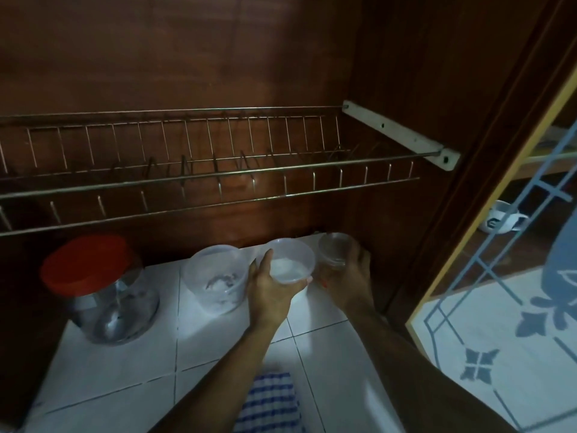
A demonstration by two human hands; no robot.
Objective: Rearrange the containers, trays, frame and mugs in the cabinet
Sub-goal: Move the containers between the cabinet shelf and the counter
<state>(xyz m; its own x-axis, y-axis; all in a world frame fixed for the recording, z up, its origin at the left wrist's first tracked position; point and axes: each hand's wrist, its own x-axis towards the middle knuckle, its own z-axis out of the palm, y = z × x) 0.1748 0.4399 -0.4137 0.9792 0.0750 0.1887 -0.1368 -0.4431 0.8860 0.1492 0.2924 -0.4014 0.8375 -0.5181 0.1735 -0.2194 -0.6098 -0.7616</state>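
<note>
- Left hand [274, 290] has thumb and fingers curled round a clear tub [292, 260] at the back of the tiled shelf [125, 364].
- Right hand [352, 276] grips a small jar [333, 249] in the right corner, just beside the tub.
- Bigger tub [215, 276] just left, red-lidded jar [100, 289] beyond.

jar [103, 292] left | large tub [215, 276] centre | cup [332, 248] right (by wall) | rack [187, 173] above

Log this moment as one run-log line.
left hand holds clear tub | right hand grips small clear jar | second tub, red-lidded jar stand left on tiles
</note>
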